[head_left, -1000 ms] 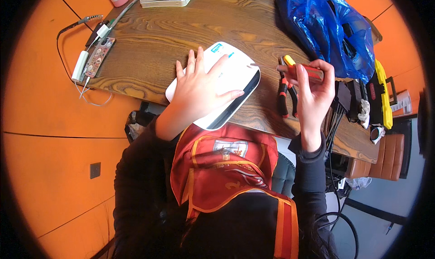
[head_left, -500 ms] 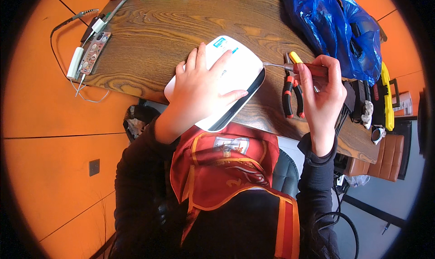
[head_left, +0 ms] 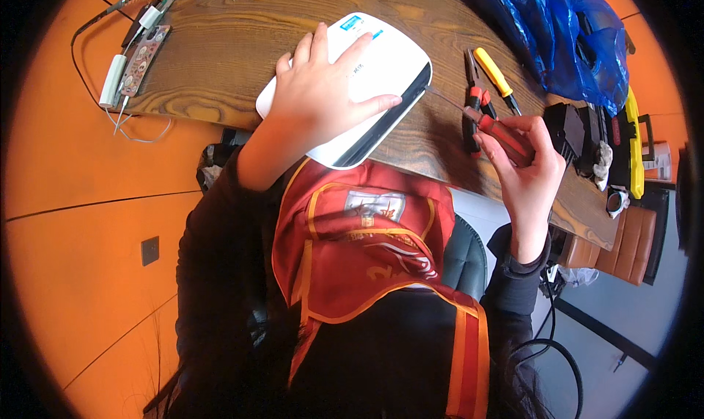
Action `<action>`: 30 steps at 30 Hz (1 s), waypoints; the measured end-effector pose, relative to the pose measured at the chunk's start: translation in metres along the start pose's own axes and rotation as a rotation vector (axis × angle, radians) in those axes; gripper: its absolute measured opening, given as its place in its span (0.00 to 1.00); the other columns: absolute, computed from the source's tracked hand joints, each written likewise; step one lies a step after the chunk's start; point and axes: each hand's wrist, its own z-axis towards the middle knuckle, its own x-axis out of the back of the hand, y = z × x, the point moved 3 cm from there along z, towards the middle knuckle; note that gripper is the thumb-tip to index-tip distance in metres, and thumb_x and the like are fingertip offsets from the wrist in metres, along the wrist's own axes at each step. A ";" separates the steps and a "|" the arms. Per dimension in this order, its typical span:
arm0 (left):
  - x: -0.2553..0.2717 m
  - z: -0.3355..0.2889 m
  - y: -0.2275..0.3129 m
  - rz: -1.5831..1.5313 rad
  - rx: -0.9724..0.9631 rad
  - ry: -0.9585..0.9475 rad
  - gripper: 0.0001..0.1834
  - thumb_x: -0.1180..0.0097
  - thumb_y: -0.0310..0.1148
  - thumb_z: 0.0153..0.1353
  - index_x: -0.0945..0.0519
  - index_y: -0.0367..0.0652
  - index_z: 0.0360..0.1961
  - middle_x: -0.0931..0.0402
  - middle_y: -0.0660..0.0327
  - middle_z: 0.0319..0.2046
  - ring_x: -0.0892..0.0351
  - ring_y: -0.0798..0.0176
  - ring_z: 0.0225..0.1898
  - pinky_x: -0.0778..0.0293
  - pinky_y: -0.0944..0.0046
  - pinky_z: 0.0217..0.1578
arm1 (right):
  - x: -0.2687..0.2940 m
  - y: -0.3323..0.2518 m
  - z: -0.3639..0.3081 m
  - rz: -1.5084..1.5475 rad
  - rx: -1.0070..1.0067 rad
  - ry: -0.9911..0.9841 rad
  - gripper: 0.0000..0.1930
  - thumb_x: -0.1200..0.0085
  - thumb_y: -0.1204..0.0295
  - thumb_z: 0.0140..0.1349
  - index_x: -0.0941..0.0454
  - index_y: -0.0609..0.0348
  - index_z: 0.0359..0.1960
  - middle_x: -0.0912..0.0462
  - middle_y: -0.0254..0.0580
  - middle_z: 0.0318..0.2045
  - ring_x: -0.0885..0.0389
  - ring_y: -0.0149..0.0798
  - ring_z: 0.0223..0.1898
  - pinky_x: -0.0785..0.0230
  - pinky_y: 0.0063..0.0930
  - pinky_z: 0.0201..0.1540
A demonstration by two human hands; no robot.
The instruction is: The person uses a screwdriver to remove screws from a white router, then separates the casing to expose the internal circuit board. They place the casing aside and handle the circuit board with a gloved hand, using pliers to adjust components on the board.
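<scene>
A white box-shaped device [head_left: 400,56] with rounded corners and a glossy black strip along one side lies at the table's near edge. Across its top rests my left hand [head_left: 315,96], flat with fingers spread. My right hand [head_left: 534,166] is closed around the red handle of a screwdriver [head_left: 506,135]. The shaft slants up and left, and its tip is at the device's right edge by the black strip; whether it touches, I cannot tell. Just beyond the handle lie pliers [head_left: 471,70] with red and black grips, partly hidden, and a yellow-handled tool [head_left: 493,71].
A crumpled blue plastic bag [head_left: 557,41] covers the far right of the wooden table [head_left: 242,34]. Black items and a yellow-edged case [head_left: 636,147] line the right side. At the left are a patterned phone [head_left: 147,59], a white cylinder [head_left: 112,80] and cables.
The screwdriver has gone from nearly level to slanted, its handle drawn nearer to me. The table, device and left hand appear higher in the picture. My left hand stays spread on the device.
</scene>
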 end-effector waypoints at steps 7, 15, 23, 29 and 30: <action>0.001 0.001 -0.004 -0.070 0.014 -0.034 0.42 0.46 0.64 0.49 0.36 0.55 0.62 0.45 0.34 0.60 0.45 0.35 0.62 0.46 0.40 0.58 | -0.001 -0.015 -0.018 0.167 -0.089 -0.081 0.09 0.35 0.78 0.48 0.22 0.64 0.30 0.18 0.38 0.27 0.19 0.27 0.29 0.28 0.19 0.34; -0.002 -0.001 -0.001 0.015 -0.003 0.024 0.42 0.45 0.65 0.48 0.35 0.57 0.62 0.45 0.35 0.60 0.45 0.36 0.62 0.47 0.37 0.57 | -0.010 -0.027 -0.021 0.126 0.025 -0.185 0.09 0.35 0.76 0.48 0.22 0.63 0.29 0.17 0.41 0.27 0.17 0.32 0.28 0.27 0.21 0.33; 0.004 -0.003 0.006 0.020 -0.017 0.066 0.41 0.43 0.64 0.46 0.33 0.57 0.60 0.42 0.36 0.59 0.41 0.37 0.60 0.41 0.38 0.53 | -0.014 -0.051 -0.019 0.046 -0.002 -0.388 0.10 0.37 0.80 0.50 0.27 0.69 0.31 0.18 0.44 0.28 0.16 0.34 0.36 0.24 0.22 0.37; 0.004 0.002 0.004 0.092 -0.067 0.063 0.41 0.42 0.63 0.46 0.32 0.56 0.60 0.41 0.36 0.58 0.39 0.35 0.58 0.39 0.39 0.52 | -0.019 -0.044 -0.025 -0.010 0.222 -0.245 0.09 0.37 0.69 0.51 0.25 0.56 0.30 0.21 0.39 0.22 0.20 0.38 0.21 0.28 0.27 0.24; 0.004 0.003 0.003 0.091 -0.062 0.040 0.41 0.42 0.63 0.46 0.33 0.56 0.60 0.41 0.36 0.58 0.39 0.35 0.58 0.39 0.39 0.53 | -0.021 -0.039 -0.031 -0.005 0.235 -0.184 0.10 0.36 0.69 0.51 0.25 0.56 0.30 0.21 0.38 0.22 0.21 0.37 0.21 0.29 0.26 0.23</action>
